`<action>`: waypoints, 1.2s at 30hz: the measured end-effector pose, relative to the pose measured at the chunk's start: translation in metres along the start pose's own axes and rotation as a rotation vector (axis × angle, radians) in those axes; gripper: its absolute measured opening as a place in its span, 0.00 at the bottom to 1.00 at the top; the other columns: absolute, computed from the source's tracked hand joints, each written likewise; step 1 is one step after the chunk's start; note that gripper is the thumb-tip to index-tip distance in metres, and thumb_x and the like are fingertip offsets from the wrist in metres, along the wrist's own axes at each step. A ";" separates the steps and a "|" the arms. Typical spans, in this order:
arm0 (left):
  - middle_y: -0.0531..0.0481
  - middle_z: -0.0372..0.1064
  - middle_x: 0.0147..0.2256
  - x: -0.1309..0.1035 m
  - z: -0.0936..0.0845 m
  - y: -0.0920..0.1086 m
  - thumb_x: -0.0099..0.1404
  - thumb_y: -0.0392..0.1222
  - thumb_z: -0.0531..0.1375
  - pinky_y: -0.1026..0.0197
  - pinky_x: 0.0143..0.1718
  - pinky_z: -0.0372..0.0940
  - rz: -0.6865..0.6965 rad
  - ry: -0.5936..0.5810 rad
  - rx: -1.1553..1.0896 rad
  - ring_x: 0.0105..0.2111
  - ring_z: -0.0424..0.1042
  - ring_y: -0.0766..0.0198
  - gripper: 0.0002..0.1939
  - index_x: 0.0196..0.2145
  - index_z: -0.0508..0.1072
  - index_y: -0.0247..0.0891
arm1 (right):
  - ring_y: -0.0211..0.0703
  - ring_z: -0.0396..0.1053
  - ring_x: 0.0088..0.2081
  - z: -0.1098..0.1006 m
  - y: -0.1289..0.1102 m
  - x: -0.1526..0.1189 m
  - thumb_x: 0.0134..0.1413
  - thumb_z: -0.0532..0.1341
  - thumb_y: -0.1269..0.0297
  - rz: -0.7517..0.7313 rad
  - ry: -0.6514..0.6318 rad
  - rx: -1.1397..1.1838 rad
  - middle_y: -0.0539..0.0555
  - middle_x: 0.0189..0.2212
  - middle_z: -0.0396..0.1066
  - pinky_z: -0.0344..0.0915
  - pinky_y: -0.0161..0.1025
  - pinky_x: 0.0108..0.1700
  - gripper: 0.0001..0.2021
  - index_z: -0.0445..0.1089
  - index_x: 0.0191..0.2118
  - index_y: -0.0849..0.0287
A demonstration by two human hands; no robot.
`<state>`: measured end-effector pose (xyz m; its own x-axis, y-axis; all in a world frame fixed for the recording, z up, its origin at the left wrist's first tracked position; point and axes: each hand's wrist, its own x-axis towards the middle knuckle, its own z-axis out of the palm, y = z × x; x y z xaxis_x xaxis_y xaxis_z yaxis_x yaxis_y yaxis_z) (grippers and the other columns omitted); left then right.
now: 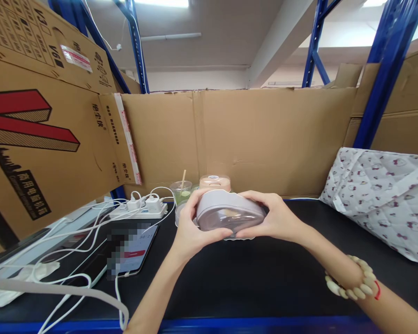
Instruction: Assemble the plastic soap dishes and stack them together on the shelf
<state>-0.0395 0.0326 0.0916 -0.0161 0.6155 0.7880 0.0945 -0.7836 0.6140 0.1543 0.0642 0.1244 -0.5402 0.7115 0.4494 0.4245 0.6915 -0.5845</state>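
Between my two hands, a rounded grey container (230,211) with a clear, see-through side is held above the black table, tilted with that side towards me. My left hand (191,227) grips its left end, thumb along the lower edge. At the right end, my right hand (270,215) wraps round it, with the thumb also at the lower edge. Something pale shows dimly inside the clear part. Just behind it stand a peach-coloured container with a clear top (215,183) and a clear cup (181,190) with a straw and green contents.
On the left are a power strip (142,211) with white plugs and cables, a phone (137,250) and a large cardboard box (48,120). A quilted patterned bag (386,199) stands at the right. Cardboard (271,139) walls the back of the black table (230,287).
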 end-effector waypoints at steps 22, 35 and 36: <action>0.47 0.68 0.38 0.023 0.018 -0.003 0.55 0.57 0.60 0.63 0.40 0.63 -0.197 0.332 -0.046 0.39 0.67 0.62 0.21 0.38 0.69 0.38 | 0.28 0.63 0.45 0.012 -0.001 0.023 0.36 0.60 0.40 0.110 0.380 0.400 0.55 0.51 0.59 0.66 0.26 0.44 0.39 0.59 0.52 0.61; 0.34 0.63 0.48 0.029 0.050 -0.052 0.58 0.48 0.57 0.45 0.57 0.43 -0.475 0.124 0.432 0.54 0.56 0.45 0.19 0.45 0.65 0.33 | 0.32 0.60 0.54 0.014 0.058 0.041 0.52 0.48 0.56 0.598 0.299 0.283 0.52 0.53 0.59 0.56 0.37 0.63 0.23 0.66 0.50 0.61; 0.34 0.64 0.48 0.027 0.051 -0.054 0.59 0.47 0.56 0.44 0.57 0.41 -0.482 0.127 0.507 0.54 0.56 0.43 0.18 0.44 0.67 0.33 | 0.32 0.60 0.54 0.015 0.059 0.042 0.52 0.49 0.58 0.609 0.288 0.282 0.52 0.53 0.59 0.56 0.36 0.62 0.22 0.66 0.50 0.60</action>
<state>0.0058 0.0959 0.0771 -0.2856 0.8452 0.4518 0.4987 -0.2715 0.8231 0.1461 0.1331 0.0982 -0.0388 0.9913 0.1258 0.3650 0.1313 -0.9217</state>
